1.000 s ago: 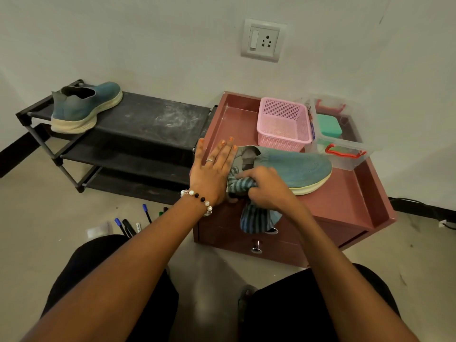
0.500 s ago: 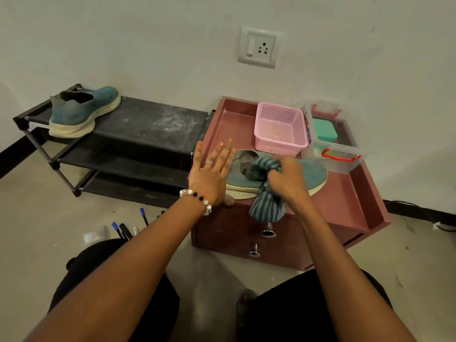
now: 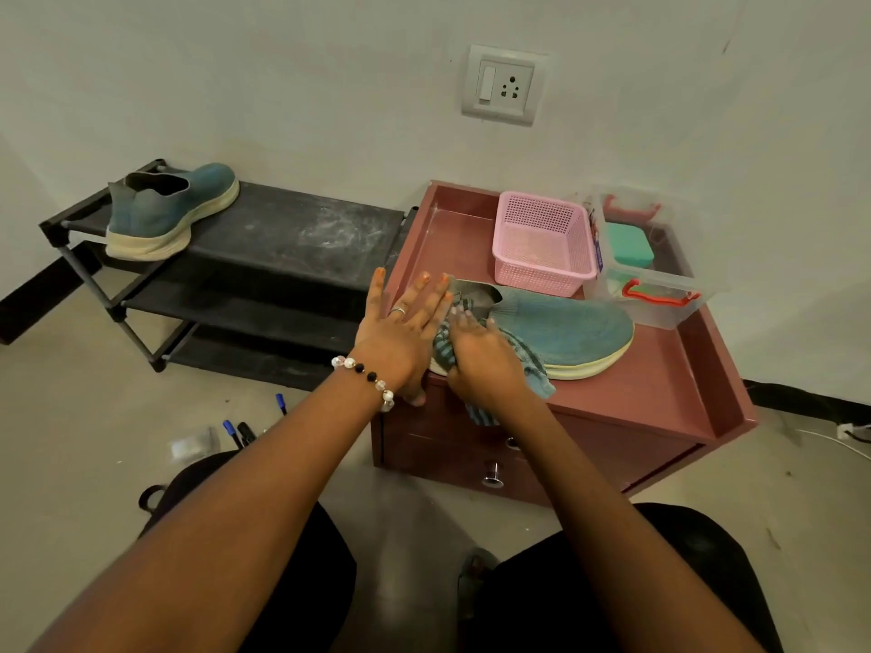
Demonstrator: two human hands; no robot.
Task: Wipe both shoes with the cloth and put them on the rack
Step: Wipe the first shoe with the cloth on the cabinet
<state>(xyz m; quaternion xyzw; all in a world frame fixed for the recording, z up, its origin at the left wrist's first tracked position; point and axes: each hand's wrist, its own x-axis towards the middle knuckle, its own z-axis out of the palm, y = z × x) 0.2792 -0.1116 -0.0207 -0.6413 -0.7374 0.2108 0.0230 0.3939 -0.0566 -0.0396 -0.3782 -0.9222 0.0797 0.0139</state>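
Teal shoe [image 3: 561, 322] lying lengthwise on the maroon table [image 3: 627, 393], toe rightward, heel steadied by flat left hand [image 3: 400, 337], fingers straight; right hand [image 3: 485, 365] clutching striped cloth [image 3: 528, 365] against it.

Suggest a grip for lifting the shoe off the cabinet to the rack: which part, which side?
Probably the heel collar of the shoe on the cabinet, taken from above on its left end. The opening faces up there, giving an edge to pinch, and the left hand already rests flat against that end. The right hand holds the cloth over the near side.
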